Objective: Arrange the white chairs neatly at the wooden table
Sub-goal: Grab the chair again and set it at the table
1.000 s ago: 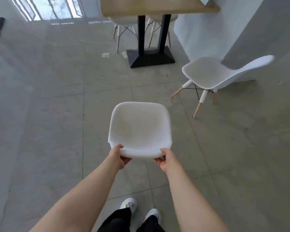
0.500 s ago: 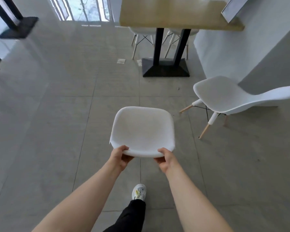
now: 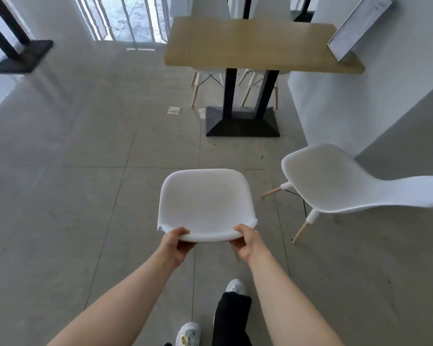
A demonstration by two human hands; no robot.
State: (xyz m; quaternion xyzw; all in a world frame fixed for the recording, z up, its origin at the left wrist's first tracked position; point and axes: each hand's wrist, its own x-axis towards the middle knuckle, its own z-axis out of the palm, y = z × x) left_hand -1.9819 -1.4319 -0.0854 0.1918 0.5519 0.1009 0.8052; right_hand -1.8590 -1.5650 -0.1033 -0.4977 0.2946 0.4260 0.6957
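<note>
Wooden table [image 3: 250, 41] stands ahead on a black pedestal base [image 3: 241, 122], two white chairs tucked under its far side [image 3: 206, 74]; a second white chair [image 3: 335, 181] sits off to the right near the wall, clear of the table. Person holds a third white chair [image 3: 205, 203] by the top edge of its backrest, in front of the table. Left hand [image 3: 176, 242] and right hand [image 3: 248, 243] are both clamped on that edge.
</note>
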